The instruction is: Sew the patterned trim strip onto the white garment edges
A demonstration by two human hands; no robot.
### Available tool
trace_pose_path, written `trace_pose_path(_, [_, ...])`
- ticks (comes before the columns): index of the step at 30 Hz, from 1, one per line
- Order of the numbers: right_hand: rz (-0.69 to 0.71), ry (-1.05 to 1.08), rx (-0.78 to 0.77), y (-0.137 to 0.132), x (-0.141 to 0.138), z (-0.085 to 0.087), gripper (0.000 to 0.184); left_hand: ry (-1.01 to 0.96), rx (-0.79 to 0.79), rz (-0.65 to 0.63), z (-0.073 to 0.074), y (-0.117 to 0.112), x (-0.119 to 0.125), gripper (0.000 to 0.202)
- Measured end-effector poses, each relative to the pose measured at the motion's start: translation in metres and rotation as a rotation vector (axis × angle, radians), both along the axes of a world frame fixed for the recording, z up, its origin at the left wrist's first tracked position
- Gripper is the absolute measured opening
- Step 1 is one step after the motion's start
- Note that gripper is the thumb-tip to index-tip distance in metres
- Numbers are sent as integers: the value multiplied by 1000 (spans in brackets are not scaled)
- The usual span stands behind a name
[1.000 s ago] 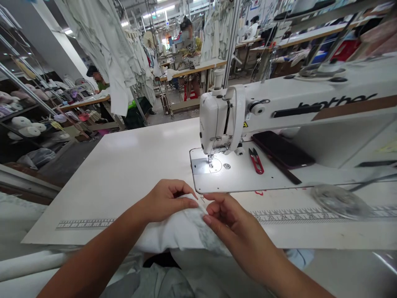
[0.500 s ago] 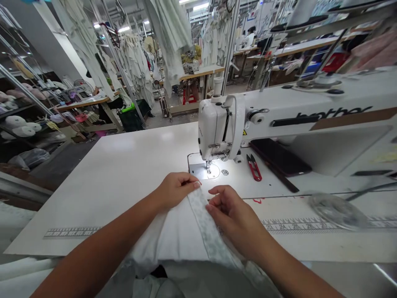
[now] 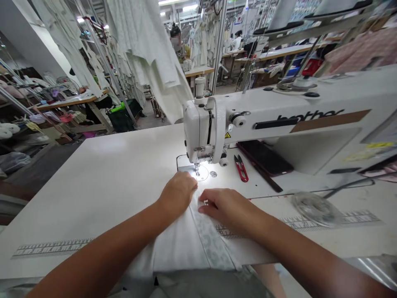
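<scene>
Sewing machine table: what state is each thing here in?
Left hand: resting on the fabric, beside the needle plate.
Right hand: resting on the fabric's patterned strip.
White fabric: lying flat, short of the needle.
Brother sewing machine: work light on.
Red thread snips: shut, lying on the table.

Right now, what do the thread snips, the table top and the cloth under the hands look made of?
Thread snips: probably steel blades in a red coated grip; the red is glossy, blades too small to confirm. Table top: white laminate, likely, smooth with a glare. Cloth: soft white woven fabric, by its drape and creases; its pale patterned band looks printed, though fibre can't be told.
</scene>
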State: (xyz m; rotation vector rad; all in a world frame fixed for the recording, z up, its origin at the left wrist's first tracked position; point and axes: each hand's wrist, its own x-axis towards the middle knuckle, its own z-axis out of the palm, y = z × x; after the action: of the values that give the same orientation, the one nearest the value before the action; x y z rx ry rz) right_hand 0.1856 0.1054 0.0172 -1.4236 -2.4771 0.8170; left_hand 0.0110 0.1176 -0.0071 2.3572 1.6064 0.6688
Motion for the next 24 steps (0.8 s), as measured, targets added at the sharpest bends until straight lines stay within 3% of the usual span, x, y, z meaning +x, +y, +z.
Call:
trace_pose_path(3, [195,27,77,2,12,-1,12,76,43,-35,-7,-15,1,17])
trace_pose_path(6, [418,78,273,2,28,-8,36,143,171,-85,-14,-27,-1,21])
trace_pose_path(8, [481,91,391,1,35,-15,48,160,259,-138,-17,-29,-3,25])
trace_pose_path(15, [434,36,576,12,33,-19,51,208,285,-199,-13,-1,-3,19])
trace_pose_path(24, [364,27,585,18,29,-22,52,310,226,-144,-6,10,3,21])
